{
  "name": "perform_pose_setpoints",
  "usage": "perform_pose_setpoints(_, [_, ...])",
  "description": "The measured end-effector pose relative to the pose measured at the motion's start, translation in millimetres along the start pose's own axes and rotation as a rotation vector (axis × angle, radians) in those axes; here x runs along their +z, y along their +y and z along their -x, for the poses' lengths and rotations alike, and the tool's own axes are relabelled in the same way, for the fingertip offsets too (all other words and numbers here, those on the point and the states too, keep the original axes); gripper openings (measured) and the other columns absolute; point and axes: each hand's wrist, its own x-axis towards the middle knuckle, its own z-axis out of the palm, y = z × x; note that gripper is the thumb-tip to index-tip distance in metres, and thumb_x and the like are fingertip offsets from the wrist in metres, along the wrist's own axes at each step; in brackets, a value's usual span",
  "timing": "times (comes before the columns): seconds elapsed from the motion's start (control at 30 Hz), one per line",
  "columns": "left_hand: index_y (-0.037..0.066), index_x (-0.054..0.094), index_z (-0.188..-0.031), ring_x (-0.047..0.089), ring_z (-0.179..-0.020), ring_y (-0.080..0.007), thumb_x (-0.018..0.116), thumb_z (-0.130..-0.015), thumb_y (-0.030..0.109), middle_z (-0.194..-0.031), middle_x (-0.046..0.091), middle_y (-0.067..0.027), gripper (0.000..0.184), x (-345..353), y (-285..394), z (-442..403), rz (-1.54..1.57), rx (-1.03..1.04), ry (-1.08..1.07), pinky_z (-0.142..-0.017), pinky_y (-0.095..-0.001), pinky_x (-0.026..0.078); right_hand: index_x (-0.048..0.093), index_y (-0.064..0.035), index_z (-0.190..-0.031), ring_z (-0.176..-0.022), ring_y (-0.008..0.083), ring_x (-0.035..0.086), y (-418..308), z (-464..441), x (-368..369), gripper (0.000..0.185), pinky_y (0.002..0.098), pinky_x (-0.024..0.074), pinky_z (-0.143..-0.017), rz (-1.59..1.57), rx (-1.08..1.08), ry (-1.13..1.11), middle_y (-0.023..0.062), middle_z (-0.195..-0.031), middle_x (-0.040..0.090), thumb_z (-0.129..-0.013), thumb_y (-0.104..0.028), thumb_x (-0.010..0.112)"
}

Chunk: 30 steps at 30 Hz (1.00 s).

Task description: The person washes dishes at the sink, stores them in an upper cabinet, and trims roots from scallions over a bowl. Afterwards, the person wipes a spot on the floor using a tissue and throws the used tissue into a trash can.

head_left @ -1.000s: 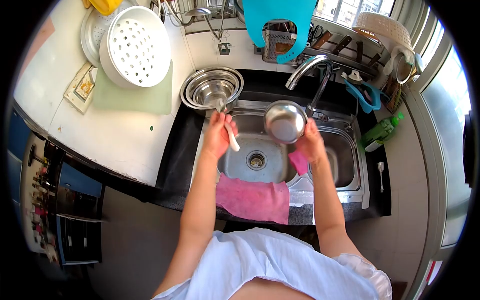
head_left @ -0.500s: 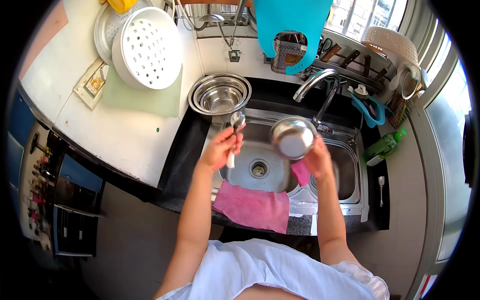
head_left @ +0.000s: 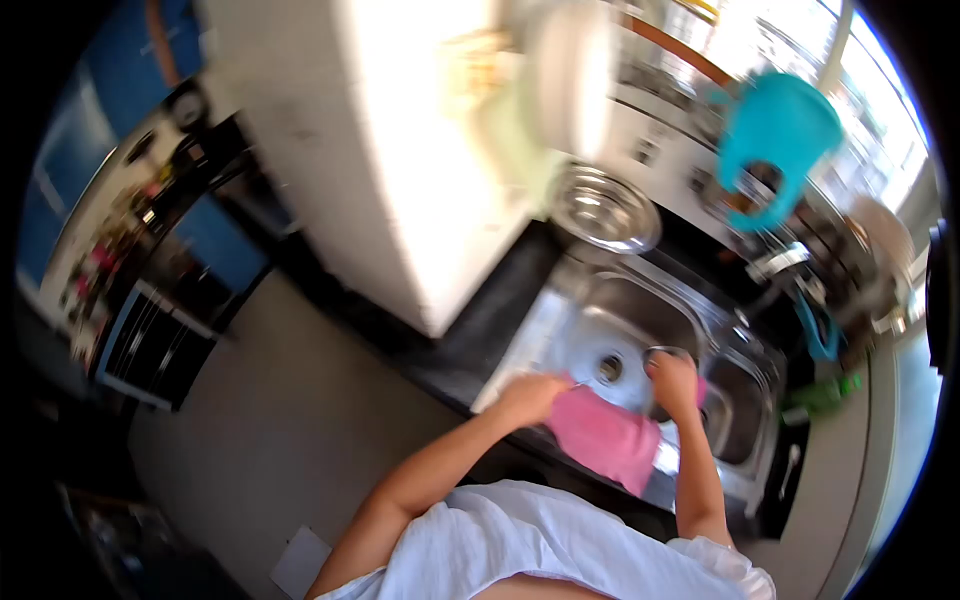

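Our right hand (head_left: 672, 384) clasps a round silver metal bowl (head_left: 683, 352); a rectangular pink cloth (head_left: 604, 434) runs rightward from our curled left hand (head_left: 534, 398), hold unclear.

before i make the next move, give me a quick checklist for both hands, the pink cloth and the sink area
1. Metal bowl gripped: ok, the right hand appears closed at its rim, though the view is blurred.
2. Left hand hold: cannot tell, blur hides what it grips.
3. Left hand clear of the pink cloth: not ok, it is right by the cloth's edge; whether they touch is unclear.
4. Sink drain in sight: ok, not covered by the cloth.
5. Nested metal bowls apart from both hands: ok, beside the sink's back left corner.
6. Faucet off: cannot tell, too blurred.
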Motion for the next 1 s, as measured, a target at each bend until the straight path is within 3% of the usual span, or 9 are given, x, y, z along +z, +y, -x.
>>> perform_pose_setpoints(0.03, [0.001,0.050,-0.112,0.051,-0.063,-0.0102,0.046,-0.084,0.006,-0.077,0.057,-0.0045,0.028,18,-40,14,0.477,0.059,0.174,-0.060,-0.0250,0.045,0.053,-0.0041,-0.075,-0.063,0.0258,0.056,-3,2,20,0.011,0.0348,0.0395,-0.053,-0.435,0.280,0.062,0.0138,-0.064,0.055,-0.078,-0.014,0.056])
perform_pose_setpoints(0.1, [0.001,0.050,-0.113,0.049,-0.061,-0.0090,0.045,-0.084,0.005,-0.077,0.057,-0.0036,0.029,-9,-66,78,0.813,-0.069,0.042,-0.059,-0.0243,0.043,0.048,-0.0034,-0.072,-0.058,0.0066,0.038,-67,-11,-17,0.013,0.0226,0.0322,-0.051,-0.892,0.256,-0.174,-0.0013,-0.061,0.042,-0.083,-0.010,0.053])
perform_pose_setpoints(0.27, [0.006,0.053,-0.105,0.039,-0.053,-0.0037,0.049,-0.088,0.014,-0.076,0.050,-0.0001,0.019,-51,-162,246,1.252,-0.309,0.278,-0.048,-0.0191,0.033,0.058,-0.0014,-0.080,-0.065,0.0084,0.049,-254,-59,-7,0.009,0.0232,0.0379,-0.055,-1.069,-0.112,-0.508,0.0012,-0.070,0.054,-0.078,-0.008,0.063])
perform_pose_setpoints(0.33, [0.007,0.053,-0.100,0.035,-0.051,-0.0033,0.051,-0.088,0.023,-0.074,0.046,0.0002,0.020,-54,-200,297,1.587,-0.432,0.578,-0.045,-0.0186,0.029,0.059,-0.0014,-0.082,-0.065,0.0141,0.056,-337,-85,12,0.014,0.0249,0.0411,-0.055,-1.040,-0.343,-0.587,0.0054,-0.074,0.059,-0.074,-0.008,0.068])
perform_pose_setpoints(0.43, [0.007,0.050,-0.098,0.035,-0.051,-0.0039,0.049,-0.089,0.029,-0.074,0.044,0.0006,0.023,-73,-237,362,1.717,-0.486,0.764,-0.043,-0.0173,0.027,0.061,-0.0036,-0.085,-0.071,0.0212,0.058,-457,-120,37,0.016,0.0306,0.0441,-0.066,-1.008,-0.506,-0.648,0.0084,-0.077,0.061,-0.072,-0.009,0.069])
perform_pose_setpoints(0.5, [0.008,0.049,-0.097,0.035,-0.052,-0.0053,0.049,-0.087,0.041,-0.078,0.045,-0.0012,0.035,-96,-256,397,1.688,-0.475,0.885,-0.043,-0.0177,0.027,0.061,-0.0065,-0.084,-0.073,0.0219,0.058,-523,-146,59,0.018,0.0380,0.0397,-0.083,-0.916,-0.932,-0.510,0.0058,-0.076,0.061,-0.070,-0.011,0.070])
perform_pose_setpoints(0.53, [0.008,0.049,-0.095,0.036,-0.052,-0.0056,0.050,-0.086,0.041,-0.078,0.045,-0.0014,0.034,-105,-268,412,1.680,-0.460,0.958,-0.043,-0.0179,0.028,0.061,-0.0093,-0.084,-0.076,0.0206,0.058,-550,-156,67,0.019,0.0431,0.0313,-0.093,-0.900,-0.937,-0.589,0.0033,-0.075,0.061,-0.069,-0.014,0.071])
perform_pose_setpoints(0.63, [0.009,0.047,-0.090,0.037,-0.052,-0.0065,0.052,-0.086,0.038,-0.074,0.045,-0.0015,0.030,-124,-312,449,1.671,-0.489,1.187,-0.043,-0.0192,0.028,0.060,-0.0118,-0.081,-0.077,0.0184,0.058,-637,-192,100,0.014,0.0438,0.0288,-0.096,-0.843,-1.184,-0.442,0.0009,-0.071,0.057,-0.071,-0.017,0.068])
perform_pose_setpoints(1.0, [0.004,0.050,-0.084,0.042,-0.053,-0.0092,0.059,-0.081,0.020,-0.065,0.048,-0.0028,0.018,-244,-458,617,1.465,-0.758,1.767,-0.045,-0.0220,0.032,0.062,-0.0159,-0.080,-0.080,0.0113,0.055,-937,-337,164,0.008,0.0478,0.0186,-0.102,-0.778,-1.754,-0.439,-0.0043,-0.077,0.058,-0.076,-0.023,0.062])
